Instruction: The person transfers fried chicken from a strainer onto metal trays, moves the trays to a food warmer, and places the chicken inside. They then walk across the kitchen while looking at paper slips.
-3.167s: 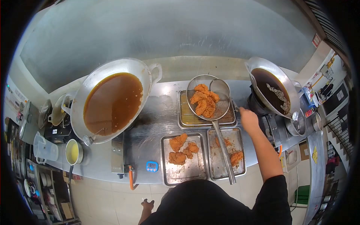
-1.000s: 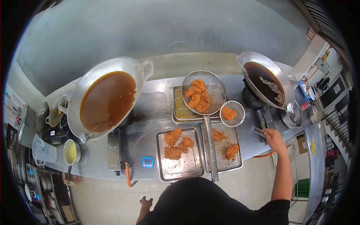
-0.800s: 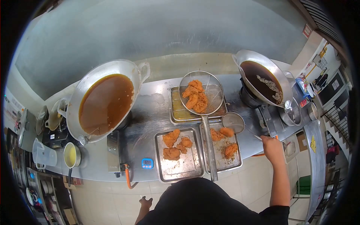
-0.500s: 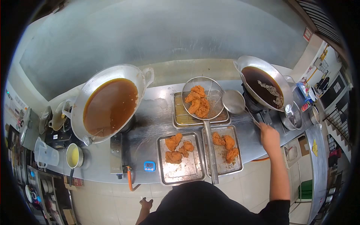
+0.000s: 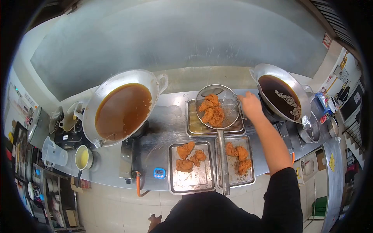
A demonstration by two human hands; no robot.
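My right hand is closed around the thin handle of a small round skimmer. Its grey head lies at the far side of a large wire strainer, by the rim. Several pieces of fried chicken sit in the strainer, which rests over a wire rack in a tray. The strainer's long handle runs toward me between two metal trays. Low by my body, my left hand hangs over the floor with its fingers apart, touching nothing I can see.
A wok of brown oil stands left, another wok of darker oil right. Fried chicken lies on the left tray and right tray. A blue timer, a yellow-filled saucepan and an orange hose are near the front edge.
My right hand has moved left and away from me, carrying the skimmer head from the strainer's right side to its far rim. My left hand has dropped lower in view.
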